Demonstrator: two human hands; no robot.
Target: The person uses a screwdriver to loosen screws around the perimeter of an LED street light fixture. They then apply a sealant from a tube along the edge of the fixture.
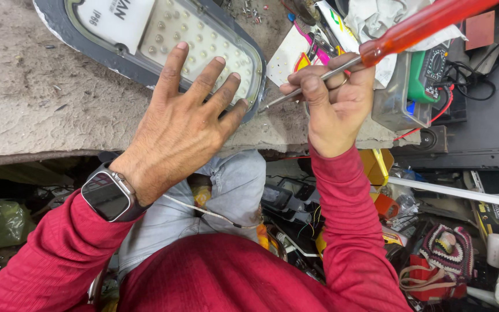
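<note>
The left hand (183,115) lies flat, fingers spread, on the lamp housing (163,40) at 11 o'clock: an oval grey-rimmed fixture whose pale panel is studded with rows of small lenses. At 1 o'clock the right hand (333,101) is closed around a red-handled screwdriver (376,43), whose tip meets the housing's rim. Beyond, at 2 o'clock, sits a green multimeter (428,72).
</note>
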